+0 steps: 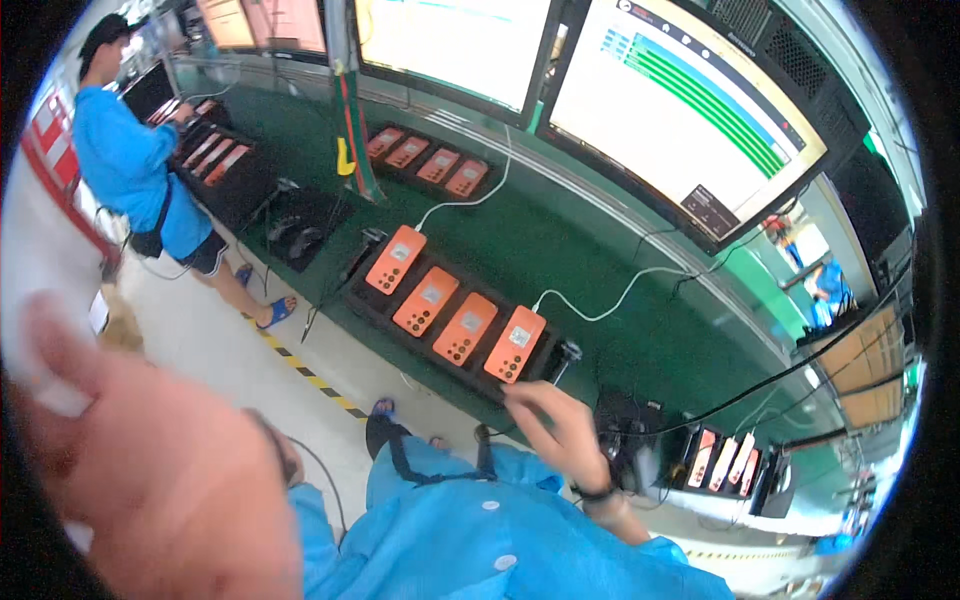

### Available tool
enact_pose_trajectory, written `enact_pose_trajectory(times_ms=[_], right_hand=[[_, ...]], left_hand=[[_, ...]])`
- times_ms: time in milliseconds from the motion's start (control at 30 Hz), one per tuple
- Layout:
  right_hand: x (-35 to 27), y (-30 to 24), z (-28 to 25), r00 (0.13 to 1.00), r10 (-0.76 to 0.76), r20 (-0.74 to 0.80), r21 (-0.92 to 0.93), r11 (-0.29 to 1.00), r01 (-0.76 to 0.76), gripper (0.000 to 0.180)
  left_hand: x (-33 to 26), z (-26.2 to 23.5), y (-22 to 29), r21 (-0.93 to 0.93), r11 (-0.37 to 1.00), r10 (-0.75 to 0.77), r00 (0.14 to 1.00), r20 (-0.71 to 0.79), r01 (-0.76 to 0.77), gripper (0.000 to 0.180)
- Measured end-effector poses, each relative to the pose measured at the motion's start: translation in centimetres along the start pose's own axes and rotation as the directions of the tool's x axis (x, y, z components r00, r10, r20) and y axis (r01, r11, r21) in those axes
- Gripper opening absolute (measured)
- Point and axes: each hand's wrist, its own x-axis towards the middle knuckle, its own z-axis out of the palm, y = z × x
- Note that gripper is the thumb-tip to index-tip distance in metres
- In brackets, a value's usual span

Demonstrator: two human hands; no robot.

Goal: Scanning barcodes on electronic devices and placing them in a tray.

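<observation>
The left hand (180, 480) loomed closest to the camera, large and blurred at the lower left; how far open it was, or whether it had hold of anything, I cannot tell. Below it lay the person's blue jacket (470, 530), with pale round buttons down its front. A little farther out, the right hand (572, 435), wearing a black wristband (597, 495), was partly open and held nothing, its fingers loosely bent and its fingertips at the lower end of the rightmost orange phone (515, 345); whether they touched it is unclear. That phone was the last of four orange phones lying side by side in a black tray (545, 352) on the green table (580, 250), camera ends toward the person, each with a pale label. White cables ran to the far ends of the leftmost and rightmost phones. Beyond the tray lay four more orange phones (438, 166) in a row. Behind everything stood lit monitors (690, 110), while a co-worker (125, 150) in blue stood at the far left.
</observation>
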Motion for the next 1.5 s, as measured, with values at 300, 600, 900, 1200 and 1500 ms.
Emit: enact_pose_trajectory(times_ms=[300,600,900,1200,1500], right_hand=[[7.4,32.8,9.4,0.725,0.256,-0.64,-0.33,0.76,-0.56,0.075],[10.0,29.7,8.3,0.537,0.552,-0.638,0.021,0.709,-0.705,0.027],[10.2,26.3,10.7,0.534,0.543,-0.648,-0.062,0.661,-0.748,0.023],[8.2,29.3,5.6,0.268,0.258,-0.928,-0.15,0.398,-0.905,0.02],[-0.9,32.1,9.1,0.008,0.699,-0.715,0.302,0.32,-0.898,0.045]], left_hand=[[-36.9,10.0,-11.0,0.164,0.21,-0.549,-0.023,0.836,0.964,0.025],[-45.4,12.0,-16.7,0.075,0.582,-0.356,0.172,0.918,0.809,0.022],[-48.8,20.8,-20.0,-0.036,0.838,-0.061,0.159,0.985,0.545,0.079],[-49.1,23.4,-19.8,0.039,0.86,-0.083,0.064,0.995,0.509,0.088],[-48.4,23.9,-19.3,0.059,0.854,-0.133,0.107,0.985,0.517,0.097]])
